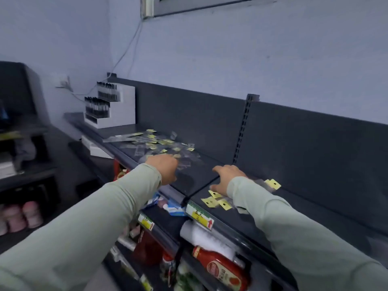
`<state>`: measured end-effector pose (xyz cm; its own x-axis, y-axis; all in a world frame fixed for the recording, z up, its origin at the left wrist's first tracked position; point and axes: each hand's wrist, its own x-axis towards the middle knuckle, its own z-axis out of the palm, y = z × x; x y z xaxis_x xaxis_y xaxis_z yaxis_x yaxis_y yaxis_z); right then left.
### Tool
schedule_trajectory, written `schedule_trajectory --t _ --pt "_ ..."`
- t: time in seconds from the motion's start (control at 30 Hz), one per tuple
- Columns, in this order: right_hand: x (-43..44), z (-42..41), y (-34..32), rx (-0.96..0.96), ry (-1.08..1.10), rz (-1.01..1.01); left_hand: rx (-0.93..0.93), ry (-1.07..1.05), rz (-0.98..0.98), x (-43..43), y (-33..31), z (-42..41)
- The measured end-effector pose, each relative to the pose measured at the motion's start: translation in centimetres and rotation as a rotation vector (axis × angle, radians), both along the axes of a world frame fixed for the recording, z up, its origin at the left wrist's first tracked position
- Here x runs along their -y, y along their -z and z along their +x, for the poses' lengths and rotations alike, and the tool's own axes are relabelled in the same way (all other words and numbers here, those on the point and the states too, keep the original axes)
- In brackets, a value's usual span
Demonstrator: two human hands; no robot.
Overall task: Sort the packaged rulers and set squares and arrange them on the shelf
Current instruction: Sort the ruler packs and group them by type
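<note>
Packaged rulers and set squares [159,144], clear sleeves with yellow hang tags, are dumped in a messy heap on the top shelf [199,175], roughly 11 o'clock from the middle of the view. My left hand [165,169] is right at the near edge of that heap, knuckles up, but the fingers are tucked out of sight, so I honestly can't tell if it's gripping a pack or just touching one. A smaller batch of packs [216,201] lies well apart from the heap, and my right hand [226,177] rests on it palm down with fingers spread. A few yellow tags poke out at its 6 o'clock and one at its 3 o'clock. Way back at 10 o'clock, a white display stand [117,110] with dark little bottles sits on the same shelf. At 6 o'clock, a ketchup bottle [222,269] lies on the lower shelves.
</note>
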<state>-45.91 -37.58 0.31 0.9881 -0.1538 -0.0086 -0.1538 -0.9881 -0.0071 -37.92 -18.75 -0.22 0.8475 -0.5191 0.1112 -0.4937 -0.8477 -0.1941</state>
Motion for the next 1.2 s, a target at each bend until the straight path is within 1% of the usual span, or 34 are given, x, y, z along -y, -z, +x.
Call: schedule_trajectory --t 0.23,0.47,0.6,0.73,0.93,1.07,1.2 --pt "-6.9 8.1 1.2 -0.003 -0.028 0.034 -0.065 -0.064 -0.027 -7.1 1.3 7.1" --pt "-10.0 14.9 2.4 -0.028 -0.025 0.083 -0.118 -0.082 -0.041 -10.6 2.7 12.9" --pt "-10.6 19.3 3.1 -0.032 -0.040 0.100 -0.137 -0.100 -0.075 -11.4 3.6 16.7" --pt "-10.9 24.1 3.9 -0.042 -0.052 0.090 -0.116 -0.108 -0.040 -11.4 3.9 20.8" --pt "-10.1 31.3 5.4 -0.066 -0.044 0.165 -0.139 -0.137 -0.035 -11.6 4.8 28.2" --pt "-9.7 35.2 6.2 -0.087 -0.063 0.146 -0.128 -0.156 -0.028 -12.0 5.7 32.5" --pt "-9.5 38.3 6.9 -0.056 -0.057 0.169 -0.115 -0.209 -0.004 -12.7 6.6 36.1"
